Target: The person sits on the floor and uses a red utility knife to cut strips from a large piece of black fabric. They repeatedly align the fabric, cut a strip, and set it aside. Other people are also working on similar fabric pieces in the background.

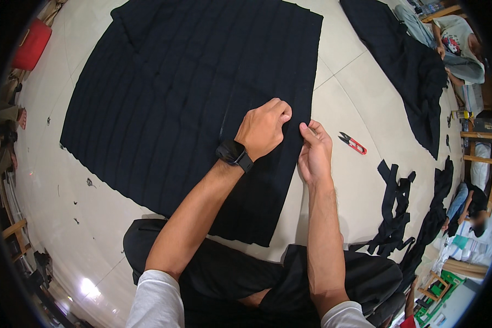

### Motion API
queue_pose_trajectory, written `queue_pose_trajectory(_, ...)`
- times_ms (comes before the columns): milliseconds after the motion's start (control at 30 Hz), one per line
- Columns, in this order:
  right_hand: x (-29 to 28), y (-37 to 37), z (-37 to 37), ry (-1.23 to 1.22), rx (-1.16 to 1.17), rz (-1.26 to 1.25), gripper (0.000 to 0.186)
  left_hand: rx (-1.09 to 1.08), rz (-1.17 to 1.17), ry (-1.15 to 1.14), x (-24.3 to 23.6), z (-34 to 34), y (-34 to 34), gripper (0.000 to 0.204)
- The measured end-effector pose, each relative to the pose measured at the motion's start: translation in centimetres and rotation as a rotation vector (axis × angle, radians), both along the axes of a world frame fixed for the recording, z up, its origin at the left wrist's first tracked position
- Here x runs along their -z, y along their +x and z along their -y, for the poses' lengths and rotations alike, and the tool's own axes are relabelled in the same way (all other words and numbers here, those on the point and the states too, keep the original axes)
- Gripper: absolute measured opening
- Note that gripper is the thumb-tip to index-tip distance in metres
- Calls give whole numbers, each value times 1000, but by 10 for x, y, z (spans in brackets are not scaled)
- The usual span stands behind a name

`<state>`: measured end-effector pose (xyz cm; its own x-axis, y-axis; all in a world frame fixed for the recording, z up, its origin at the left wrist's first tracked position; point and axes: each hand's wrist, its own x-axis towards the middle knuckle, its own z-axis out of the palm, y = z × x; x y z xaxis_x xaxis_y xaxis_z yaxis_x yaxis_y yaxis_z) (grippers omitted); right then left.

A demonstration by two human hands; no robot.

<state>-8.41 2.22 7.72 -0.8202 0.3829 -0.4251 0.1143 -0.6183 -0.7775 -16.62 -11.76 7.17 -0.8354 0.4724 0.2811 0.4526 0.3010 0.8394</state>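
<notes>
Here, your left hand (262, 128) curls closed over wide black pleated fabric (180, 76); your right hand (317, 150) meets the edge, perhaps for steadying; whether pinched, I cannot tell.

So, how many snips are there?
1: red snips on the floor, just right of the right hand. Others may be hidden, or too small to tell.

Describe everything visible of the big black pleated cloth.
The cloth is near-black, apparently woven, with long, roughly parallel pleat lines. It lies spread on the tiled floor, folded or rumpled at its far left, its near edge by the person's legs. The left hand is over it, the right hand at its right edge; whether either grips it is unclear.
</notes>
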Motion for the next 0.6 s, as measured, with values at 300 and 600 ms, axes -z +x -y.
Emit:
queue_pose_trajectory(300,-1,-1,8,150,69,57,17,-19,119,-29,-4,-2,-2,1)
queue_pose_trajectory(600,1,-1,17,645,103,276,23,-59,153,31,0,-6,-6,5)
